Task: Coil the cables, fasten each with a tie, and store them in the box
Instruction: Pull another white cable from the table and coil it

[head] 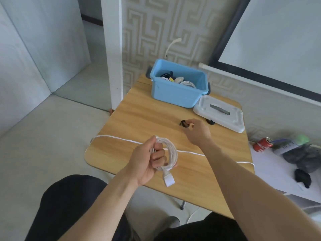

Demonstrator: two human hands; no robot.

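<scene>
White cable (167, 151) is held as a finished coil in the left hand (147, 160), whose fingers are curled through and around the loops, just above the near part of the wooden surface (139, 119). The coil is stood roughly on edge, its long axis running from far to near, and its flat white plug (168, 180) hangs from the near end, pointed toward the near edge. A black tie (183, 124) is pinched between the fingertips of the right hand (196, 131), further back and to the right, at or just above the surface. A second white cable (121, 139) lies uncoiled across the surface from left to right, passing behind the coil. The blue box (173, 94) is set at the far side with coiled cables already inside, and its clear lid (220, 115) lies beside it on the right, with another black tie (210, 122) at the lid's near edge. The coil could spring apart if the left grip is loosened while the tie is threaded one-handed. The loose cable could also be snagged and dragged off the surface by the hanging plug.
</scene>
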